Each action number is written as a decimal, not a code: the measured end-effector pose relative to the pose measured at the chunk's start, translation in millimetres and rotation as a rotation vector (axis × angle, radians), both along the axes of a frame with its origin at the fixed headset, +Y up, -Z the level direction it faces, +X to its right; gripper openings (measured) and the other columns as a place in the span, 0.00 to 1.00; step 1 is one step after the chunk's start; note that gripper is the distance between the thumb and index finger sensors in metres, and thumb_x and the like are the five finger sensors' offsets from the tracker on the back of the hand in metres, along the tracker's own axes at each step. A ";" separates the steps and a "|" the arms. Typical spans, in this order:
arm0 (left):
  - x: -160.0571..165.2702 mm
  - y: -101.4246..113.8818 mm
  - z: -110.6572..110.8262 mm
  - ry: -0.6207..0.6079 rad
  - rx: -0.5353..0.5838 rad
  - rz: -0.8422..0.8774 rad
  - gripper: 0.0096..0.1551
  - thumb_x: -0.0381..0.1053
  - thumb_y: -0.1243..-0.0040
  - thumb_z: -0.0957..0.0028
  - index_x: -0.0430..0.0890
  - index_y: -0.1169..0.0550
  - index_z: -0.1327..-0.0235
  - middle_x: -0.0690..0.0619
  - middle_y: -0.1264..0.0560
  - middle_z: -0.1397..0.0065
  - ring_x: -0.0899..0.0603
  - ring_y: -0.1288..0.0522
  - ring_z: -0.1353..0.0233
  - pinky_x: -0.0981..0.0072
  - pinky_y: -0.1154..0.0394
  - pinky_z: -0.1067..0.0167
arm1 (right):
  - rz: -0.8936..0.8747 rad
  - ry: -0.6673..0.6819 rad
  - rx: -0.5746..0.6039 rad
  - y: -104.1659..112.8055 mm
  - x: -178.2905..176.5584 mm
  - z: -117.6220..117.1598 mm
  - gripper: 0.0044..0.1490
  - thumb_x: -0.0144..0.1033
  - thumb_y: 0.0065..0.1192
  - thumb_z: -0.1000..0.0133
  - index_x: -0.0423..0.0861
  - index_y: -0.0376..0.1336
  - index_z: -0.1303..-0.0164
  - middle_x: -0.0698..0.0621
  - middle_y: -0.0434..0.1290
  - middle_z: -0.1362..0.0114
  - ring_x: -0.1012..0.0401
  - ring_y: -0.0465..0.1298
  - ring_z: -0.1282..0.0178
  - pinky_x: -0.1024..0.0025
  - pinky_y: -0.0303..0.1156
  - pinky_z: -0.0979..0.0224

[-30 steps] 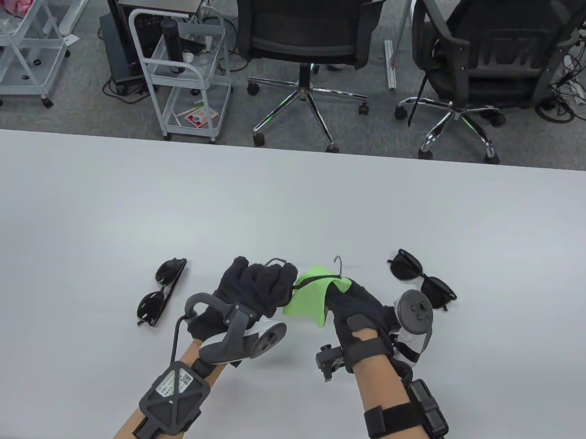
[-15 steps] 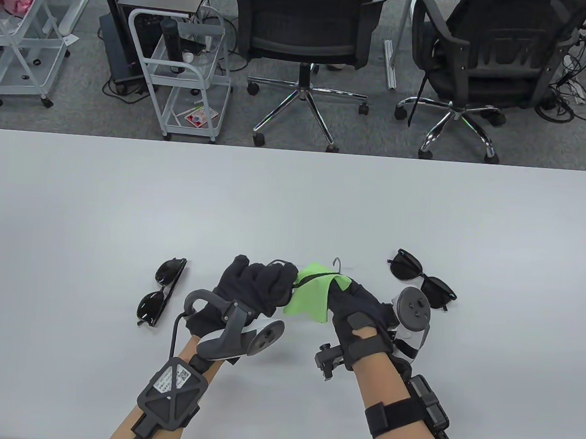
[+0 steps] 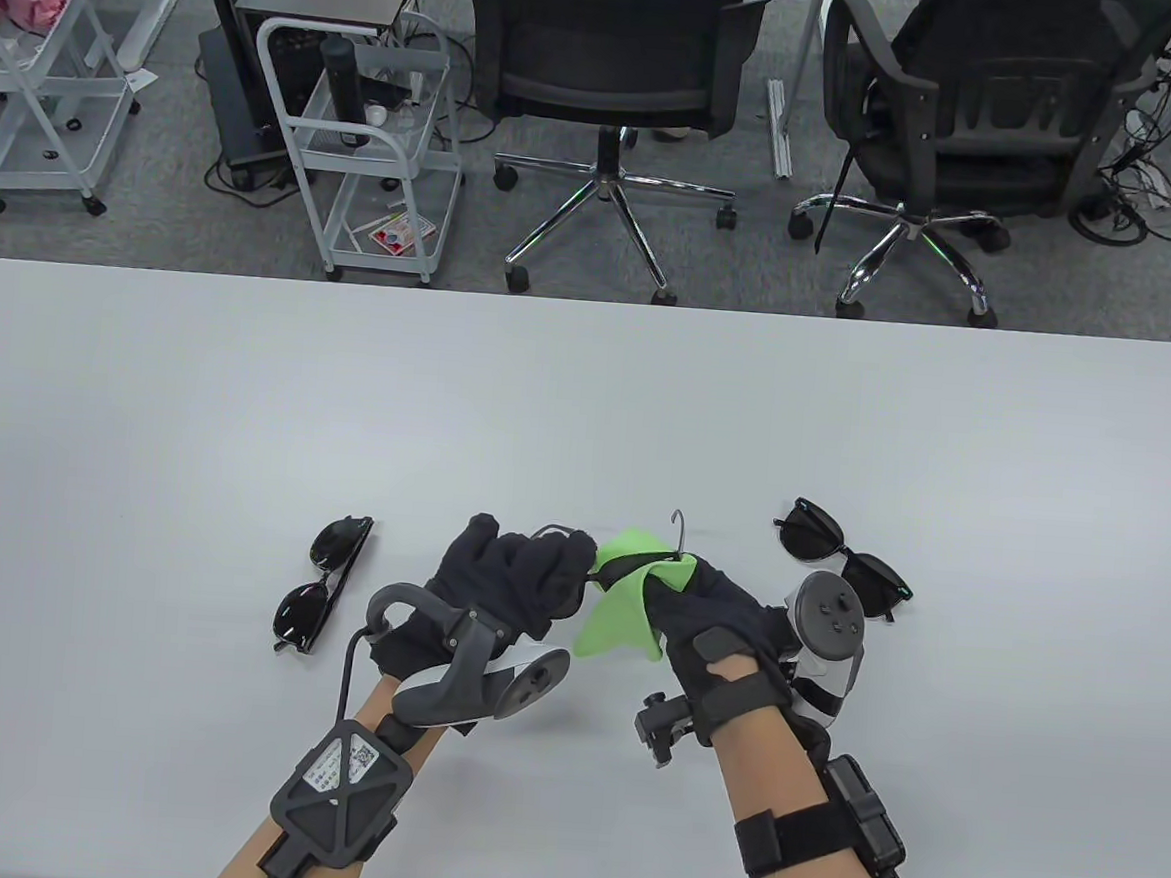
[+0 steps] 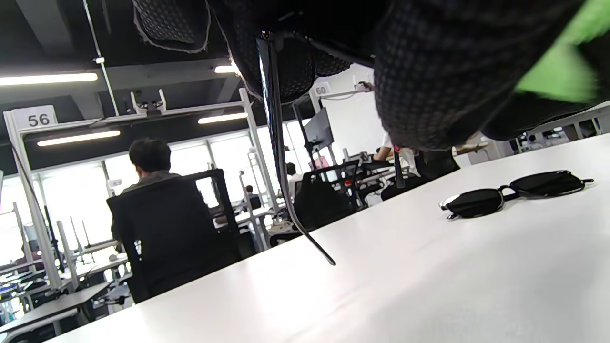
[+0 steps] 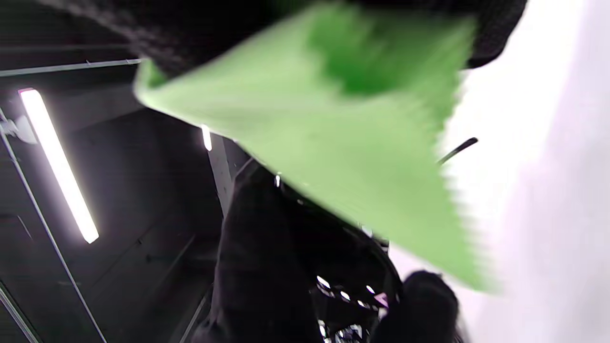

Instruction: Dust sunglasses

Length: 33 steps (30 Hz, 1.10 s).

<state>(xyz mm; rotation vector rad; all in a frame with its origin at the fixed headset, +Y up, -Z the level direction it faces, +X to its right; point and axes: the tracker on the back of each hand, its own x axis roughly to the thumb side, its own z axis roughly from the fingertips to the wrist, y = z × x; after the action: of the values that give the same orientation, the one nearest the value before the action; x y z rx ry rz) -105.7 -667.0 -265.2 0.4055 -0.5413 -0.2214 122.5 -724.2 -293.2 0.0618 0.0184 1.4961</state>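
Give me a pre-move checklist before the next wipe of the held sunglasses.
1. Left hand grips the held sunglasses: ok.
2. Right hand holds the green cloth: ok.
3. Cloth lies against the held pair: ok.
4. Which lens is under the cloth: cannot tell.
5. Left sunglasses lie on the table, apart from the hands: ok.
6. Right sunglasses close beside the right hand's tracker, whether touching: cannot tell.
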 end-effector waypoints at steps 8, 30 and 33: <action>-13.1 7.6 0.6 0.023 -0.018 0.036 0.59 0.63 0.21 0.70 0.63 0.41 0.25 0.67 0.31 0.26 0.55 0.23 0.31 0.46 0.33 0.25 | -0.151 0.210 -0.037 -4.0 -7.0 -2.1 0.28 0.36 0.68 0.49 0.44 0.72 0.39 0.46 0.79 0.36 0.48 0.82 0.42 0.37 0.66 0.33; -1.7 9.0 8.6 -0.015 -0.040 0.075 0.60 0.65 0.22 0.71 0.60 0.41 0.24 0.65 0.30 0.26 0.54 0.22 0.34 0.46 0.33 0.25 | 0.010 0.055 0.024 3.8 4.5 -3.8 0.24 0.46 0.77 0.53 0.45 0.77 0.52 0.49 0.84 0.50 0.55 0.85 0.57 0.44 0.72 0.35; -4.3 9.1 6.9 -0.003 -0.034 0.078 0.60 0.65 0.22 0.71 0.60 0.41 0.24 0.65 0.30 0.26 0.55 0.21 0.33 0.46 0.33 0.25 | -0.048 0.111 0.029 -0.4 3.4 -5.9 0.27 0.48 0.67 0.48 0.44 0.76 0.47 0.48 0.83 0.45 0.53 0.85 0.51 0.41 0.70 0.34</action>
<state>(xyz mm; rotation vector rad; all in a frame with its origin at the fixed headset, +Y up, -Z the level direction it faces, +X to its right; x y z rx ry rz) -110.1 -657.9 -258.3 0.3928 -0.5300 -0.1359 125.9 -724.6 -299.1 0.1681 0.0841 1.4440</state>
